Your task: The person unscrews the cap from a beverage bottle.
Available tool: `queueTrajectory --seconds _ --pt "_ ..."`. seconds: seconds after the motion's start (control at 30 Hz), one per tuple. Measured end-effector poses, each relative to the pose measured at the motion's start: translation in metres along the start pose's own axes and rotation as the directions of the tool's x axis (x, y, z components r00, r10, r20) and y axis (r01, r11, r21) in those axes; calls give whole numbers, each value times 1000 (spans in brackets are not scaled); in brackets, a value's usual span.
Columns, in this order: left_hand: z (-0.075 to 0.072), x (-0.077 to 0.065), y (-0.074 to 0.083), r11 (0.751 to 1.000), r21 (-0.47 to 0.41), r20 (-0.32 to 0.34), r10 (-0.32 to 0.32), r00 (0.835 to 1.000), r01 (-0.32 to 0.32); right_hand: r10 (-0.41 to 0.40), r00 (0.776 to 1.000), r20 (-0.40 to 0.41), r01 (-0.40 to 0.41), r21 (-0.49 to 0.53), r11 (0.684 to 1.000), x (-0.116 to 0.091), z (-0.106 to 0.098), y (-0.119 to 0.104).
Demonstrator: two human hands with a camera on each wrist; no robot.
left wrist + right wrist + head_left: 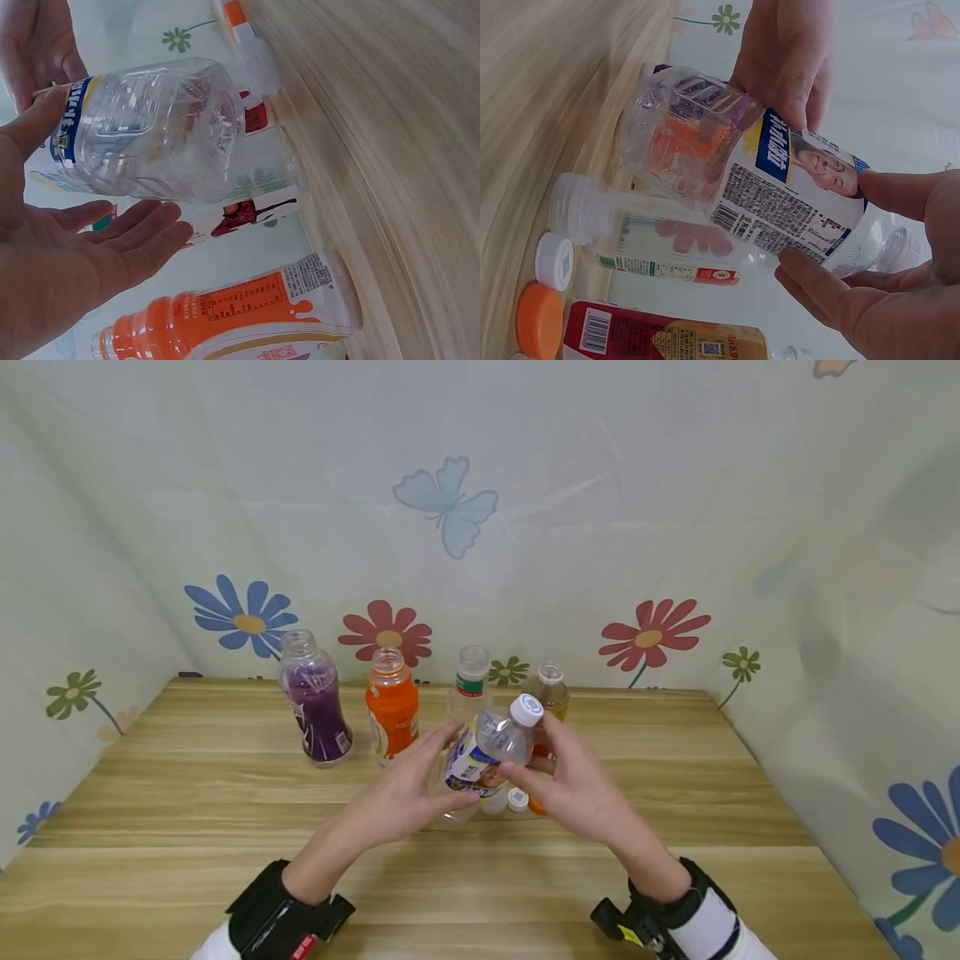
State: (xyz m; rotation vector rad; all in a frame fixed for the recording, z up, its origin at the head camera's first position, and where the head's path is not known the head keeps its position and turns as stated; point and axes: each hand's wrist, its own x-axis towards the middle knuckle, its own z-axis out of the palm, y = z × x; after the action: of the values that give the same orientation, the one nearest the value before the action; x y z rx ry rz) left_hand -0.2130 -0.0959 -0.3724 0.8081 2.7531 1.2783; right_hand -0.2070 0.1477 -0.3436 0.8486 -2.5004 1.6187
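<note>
A clear plastic bottle (pixel 506 739) with a blue, white and yellow label is held tilted above the table, between both hands. Its white cap (pixel 527 710) sits on the neck, leaning to the right. My left hand (pixel 401 789) holds the lower part, its thumb across the label; in the left wrist view the other fingers stretch along the far side. My right hand (pixel 900 270) grips the bottle nearer the neck, thumb on the label and fingers on the opposite side. Below it lie a loose white cap (pixel 553 261), an orange cap (pixel 540 321) and a larger translucent cap (pixel 577 208).
Behind the hands stand uncapped bottles: a purple one (pixel 324 710), an orange one (pixel 392 710) and a clear one with a green neck band (pixel 471 685). A brownish bottle (pixel 555 693) stands farther right. A flowered curtain (pixel 315 527) hangs behind the wooden table (pixel 187 827).
</note>
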Motion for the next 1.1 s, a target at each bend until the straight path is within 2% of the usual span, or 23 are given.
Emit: queueTrajectory --seconds 0.33,0.43,0.87,1.1 --pt "2 3 -4 992 -48 5 118 993 -118 -37 999 12 36 34 999 0 6 1" --pt "3 3 -5 990 -43 -1 136 991 -136 -31 999 14 30 33 999 0 7 2" --pt "0 1 -3 994 -20 -11 107 994 -107 -18 1000 25 18 7 1000 -1 5 3" --pt "0 2 -4 996 22 -41 85 996 -84 -3 1000 18 4 -19 1000 0 3 3"
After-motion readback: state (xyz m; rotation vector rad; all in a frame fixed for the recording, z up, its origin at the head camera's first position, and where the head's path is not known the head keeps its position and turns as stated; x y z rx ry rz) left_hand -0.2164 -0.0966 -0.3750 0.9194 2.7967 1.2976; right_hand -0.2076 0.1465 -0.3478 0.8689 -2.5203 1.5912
